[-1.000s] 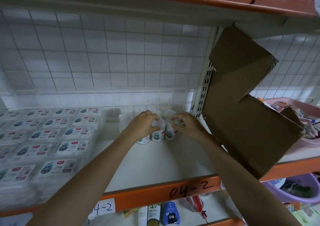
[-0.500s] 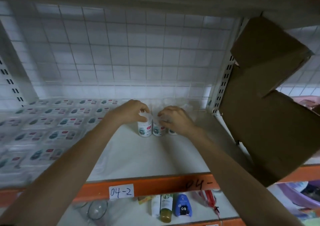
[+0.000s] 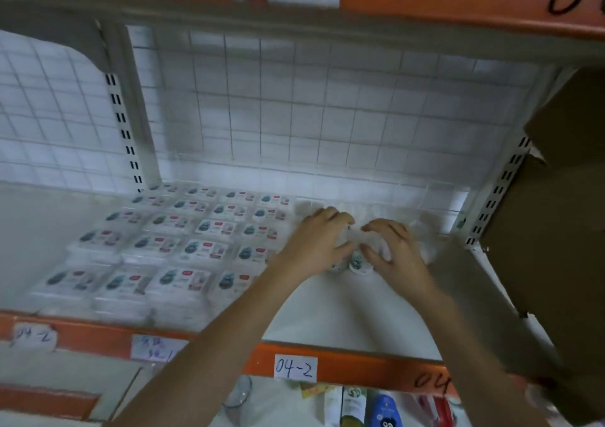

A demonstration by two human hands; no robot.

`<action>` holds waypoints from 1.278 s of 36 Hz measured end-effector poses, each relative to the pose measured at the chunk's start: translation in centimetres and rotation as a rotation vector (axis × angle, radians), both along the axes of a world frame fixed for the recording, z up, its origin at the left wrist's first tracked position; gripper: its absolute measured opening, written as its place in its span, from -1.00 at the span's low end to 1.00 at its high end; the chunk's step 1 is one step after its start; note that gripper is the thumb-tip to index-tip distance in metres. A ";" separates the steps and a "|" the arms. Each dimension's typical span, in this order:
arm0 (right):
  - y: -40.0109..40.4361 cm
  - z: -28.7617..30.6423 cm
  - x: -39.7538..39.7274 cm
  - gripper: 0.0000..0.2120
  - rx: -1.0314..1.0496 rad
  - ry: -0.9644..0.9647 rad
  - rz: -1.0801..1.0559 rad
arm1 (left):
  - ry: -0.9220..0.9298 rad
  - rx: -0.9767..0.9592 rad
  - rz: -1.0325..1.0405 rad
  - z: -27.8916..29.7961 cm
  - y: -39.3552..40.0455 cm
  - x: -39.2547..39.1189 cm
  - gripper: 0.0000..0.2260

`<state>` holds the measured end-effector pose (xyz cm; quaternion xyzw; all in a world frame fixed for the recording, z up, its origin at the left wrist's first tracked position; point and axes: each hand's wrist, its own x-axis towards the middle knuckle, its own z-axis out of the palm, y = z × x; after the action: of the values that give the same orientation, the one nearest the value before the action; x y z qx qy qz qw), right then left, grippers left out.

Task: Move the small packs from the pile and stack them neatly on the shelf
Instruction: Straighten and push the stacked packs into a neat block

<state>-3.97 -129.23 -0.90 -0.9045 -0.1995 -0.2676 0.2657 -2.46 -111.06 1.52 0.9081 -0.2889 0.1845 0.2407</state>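
White laminate shelf [image 3: 343,315], smooth and matte, edged at the front by an orange steel beam [image 3: 360,369] bearing a paper label [image 3: 295,368] marked "04-2". Rear wall: white wire grid [image 3: 294,115], square mesh, over pale tile.

Flat packs [image 3: 183,246]: clear film wraps, rectangular, white with teal and red printed panels. Laid in rows and columns from 9 o'clock toward centre, faces up, long axes running left to right, edges touching. Blurred; print illegible.

Small packs [image 3: 355,262]: crinkled clear plastic around short white round pots with a teal mark on the side. They stand upright at centre, long axis vertical, gathered tops pointing up, close against the grid's foot. More clear wrap [image 3: 422,240] lies at 3 o'clock of them, detail soft.

Left hand [image 3: 319,240]: fingers curled over the left side of the small packs, thumb below, gripping the wrap.

Right hand [image 3: 391,249]: fingers curled on the right side of the same packs, thumb spread toward 7 o'clock, pinching the film. Fingertips of both hands nearly meet.

Cardboard box [image 3: 553,230]: brown, matte, flaps open, tilted, at 3 o'clock past a perforated grey upright [image 3: 501,190].

Lower tier at 6 o'clock: bottles [image 3: 366,407], one blue, partly seen.
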 end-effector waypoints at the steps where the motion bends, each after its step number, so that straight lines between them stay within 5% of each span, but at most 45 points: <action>1: 0.4 -0.1 -0.5 -0.63 0.016 0.011 0.003 | -0.027 -0.038 -0.014 -0.3 0.1 -0.6 -0.64; 13: 6.9 -2.0 -5.2 -0.62 0.104 0.176 0.234 | -0.193 -0.314 0.042 -3.2 5.2 -8.7 -0.60; 20: 11.3 -3.0 -8.0 -0.52 0.242 0.310 0.329 | -0.272 -0.302 0.223 -5.2 11.3 -14.0 -0.61; 30: 14.2 -3.7 -9.6 -0.46 0.406 0.458 0.249 | 0.049 -0.525 0.825 -8.7 23.9 -17.3 -0.27; 36: 16.0 -3.8 -9.3 -0.18 0.443 0.520 0.177 | 0.247 -0.472 0.835 -8.5 28.5 -14.3 0.02; 46: 18.0 -3.7 -10.0 -0.20 0.458 0.613 0.031 | 0.258 -0.376 0.739 -9.1 29.7 -12.1 0.22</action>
<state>-14.01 -111.27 -4.65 -0.8566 -0.0597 -0.0181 0.5121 -14.54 -81.36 -7.55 0.9064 0.1268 0.1926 0.3538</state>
